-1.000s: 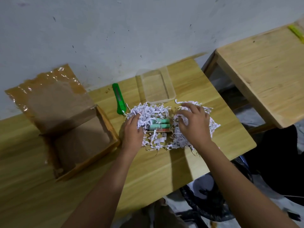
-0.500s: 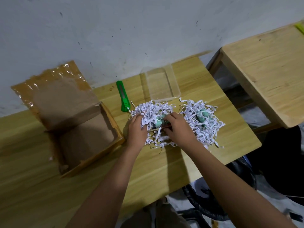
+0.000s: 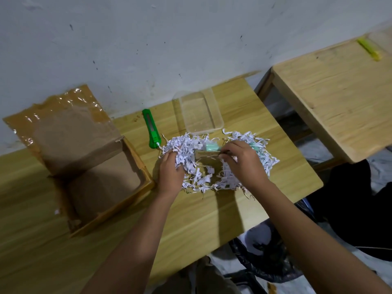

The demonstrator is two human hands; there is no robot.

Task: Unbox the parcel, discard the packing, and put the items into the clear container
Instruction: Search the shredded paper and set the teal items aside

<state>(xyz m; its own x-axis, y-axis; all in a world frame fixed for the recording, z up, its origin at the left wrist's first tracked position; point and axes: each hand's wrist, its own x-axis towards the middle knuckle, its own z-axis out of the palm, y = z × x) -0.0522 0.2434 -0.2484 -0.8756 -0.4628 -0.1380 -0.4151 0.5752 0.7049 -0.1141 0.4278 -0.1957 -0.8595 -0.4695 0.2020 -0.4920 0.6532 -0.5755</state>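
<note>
Head view looks down on a light wooden counter (image 3: pixel 212 213) set against a white wall. At its middle lies a heap of white shredded paper packing (image 3: pixel 199 179). The left hand (image 3: pixel 170 166) is sunk into the left side of the heap, its fingers curled closed around a clump of shreds. The right hand (image 3: pixel 244 162) rests on the right side of the heap, its fingers pinching one end of a flat brown card-like item (image 3: pixel 206 154) that is lifted just above the shreds. Just behind this item a pale mint-green block (image 3: pixel 211 147) shows among the paper, and another mint-green piece (image 3: pixel 253 144) peeks out beyond the right hand; what they are I cannot tell. A clear rectangular plastic container (image 3: pixel 199 112) stands just beyond the heap, near the wall, with nothing visible inside. A green utility knife (image 3: pixel 151 129) lies to the left of the container, its tip touching the edge of the shreds. An open brown cardboard box (image 3: pixel 101 183) sits at the left of the counter, its taped flap (image 3: pixel 63 124) leaning back against the wall.
</note>
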